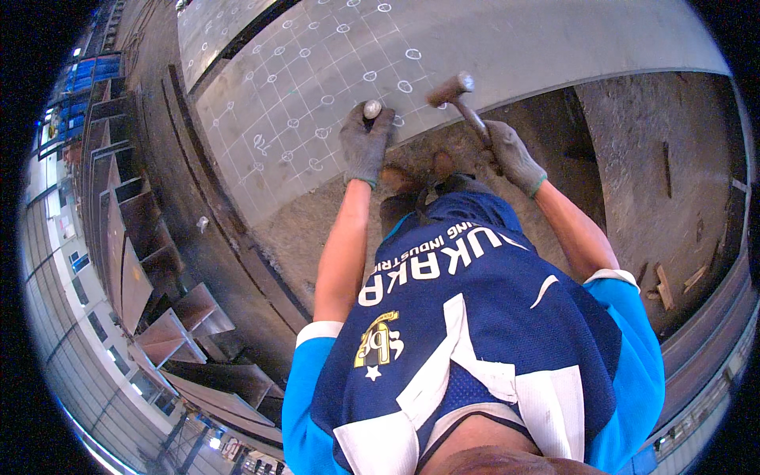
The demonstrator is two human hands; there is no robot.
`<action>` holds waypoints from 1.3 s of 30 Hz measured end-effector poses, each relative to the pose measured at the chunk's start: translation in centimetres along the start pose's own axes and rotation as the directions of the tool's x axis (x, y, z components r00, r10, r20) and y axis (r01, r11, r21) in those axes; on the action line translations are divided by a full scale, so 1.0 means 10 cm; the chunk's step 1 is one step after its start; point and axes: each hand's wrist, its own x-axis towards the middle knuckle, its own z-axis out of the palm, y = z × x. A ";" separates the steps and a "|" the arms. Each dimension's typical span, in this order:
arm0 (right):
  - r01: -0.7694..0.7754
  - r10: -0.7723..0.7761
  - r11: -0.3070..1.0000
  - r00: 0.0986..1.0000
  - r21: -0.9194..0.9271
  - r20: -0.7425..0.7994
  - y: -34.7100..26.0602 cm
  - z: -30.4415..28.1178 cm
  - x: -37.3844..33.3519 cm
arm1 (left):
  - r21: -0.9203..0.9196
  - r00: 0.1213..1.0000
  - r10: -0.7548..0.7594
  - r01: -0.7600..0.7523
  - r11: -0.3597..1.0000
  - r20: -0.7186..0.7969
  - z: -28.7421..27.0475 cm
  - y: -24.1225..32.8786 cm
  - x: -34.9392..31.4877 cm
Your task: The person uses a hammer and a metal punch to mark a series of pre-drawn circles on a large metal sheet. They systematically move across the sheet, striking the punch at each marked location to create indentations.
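A grey steel plate [261, 182] lies in front of me, marked with white grid lines and chalk circles at many crossings. Above its near edge, my gloved left hand [366, 142] is closed around a punch [372, 108], whose round, shiny struck end faces up. The punch's lower end is hidden by the hand. My right hand [513, 157], also gloved, grips the handle of a hammer [453, 89]. The hammer's head is raised to the right of the punch and apart from it.
My shoes [402, 179] stand on the dirty floor at the plate's near edge. Steel beams [131, 261] are stacked along the left. Another plate [218, 36] lies beyond a dark gap at the far left. Wood scraps [663, 286] lie on the right.
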 end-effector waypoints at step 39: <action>-0.435 0.737 0.633 0.590 0.640 -0.328 1.27 0.92 -2.31 | -0.579 0.990 0.054 0.030 0.815 0.128 -0.41 -0.44 -0.06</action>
